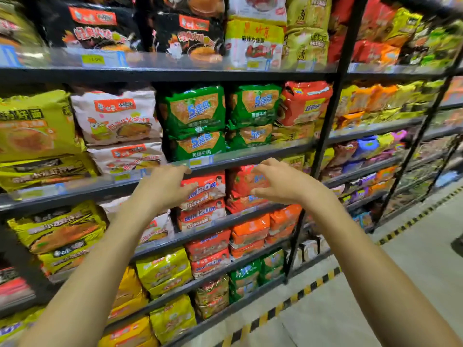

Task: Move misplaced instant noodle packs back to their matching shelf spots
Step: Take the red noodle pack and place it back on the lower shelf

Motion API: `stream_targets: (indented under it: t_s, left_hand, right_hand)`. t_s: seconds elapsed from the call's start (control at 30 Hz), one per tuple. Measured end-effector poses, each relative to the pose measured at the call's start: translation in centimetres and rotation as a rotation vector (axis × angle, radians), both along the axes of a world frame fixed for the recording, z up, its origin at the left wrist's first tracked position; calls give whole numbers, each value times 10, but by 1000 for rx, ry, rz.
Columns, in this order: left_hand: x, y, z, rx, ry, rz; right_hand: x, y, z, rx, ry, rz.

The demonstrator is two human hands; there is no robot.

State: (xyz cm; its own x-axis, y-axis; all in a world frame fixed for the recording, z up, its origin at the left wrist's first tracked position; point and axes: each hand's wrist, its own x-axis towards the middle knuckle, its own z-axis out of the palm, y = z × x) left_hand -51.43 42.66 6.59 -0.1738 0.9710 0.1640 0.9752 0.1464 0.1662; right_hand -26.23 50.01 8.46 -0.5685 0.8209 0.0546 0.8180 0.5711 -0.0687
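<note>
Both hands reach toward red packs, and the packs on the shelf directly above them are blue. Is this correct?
No: the head view shows green packs directly above the red packs, not blue. The left hand and right hand do reach toward the red packs.

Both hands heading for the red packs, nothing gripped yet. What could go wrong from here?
1. The left hand and right hand grip nothing. The red 120 pack lies on a lower 120 pack, so pulling one may drag the other off the shelf edge.
2. The neighbouring red pack looks similar and its print is blurred, so the wrong one could be picked.
</note>
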Motion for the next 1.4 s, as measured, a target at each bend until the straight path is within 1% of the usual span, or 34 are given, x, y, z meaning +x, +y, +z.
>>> stream_targets:
  t_s: [0.23, 0.33, 0.43, 0.57, 0.67, 0.8, 1.0, 1.1, 1.23, 1.4]
  left_hand:
    - [66, 9, -2, -56, 53, -74]
    - [86, 25, -1, -82, 71, -105]
    - [105, 48, 2, -63, 87, -136]
    - [132, 79, 8, -40, 117, -156]
    - [147, 102, 4, -21, 144, -158]
    - [163, 129, -11, -110, 206, -167]
    - [186, 170, -21, -137, 237, -152]
    - [200, 195, -26, -106, 258, -146]
    - [223, 232, -31, -27, 283, -108]
    - [260, 287, -31, 0, 287, -11]
  right_hand:
    - [74, -9, -8, -46, -15, -68]
    - [98, -2, -9, -44, 27, -80]
    - [118, 12, -10, -34, 36, -111]
    - [137, 44, -8, -45, 8, -162]
    - [145, 71, -8, -36, 27, -162]
    - [150, 104, -17, -24, 43, -161]
    - [169, 152, -35, -46, 37, -154]
    - [182, 179, -40, 2, 42, -143]
    - [202, 222, -43, 53, -1, -124]
    - [233, 287, -38, 87, -44, -74]
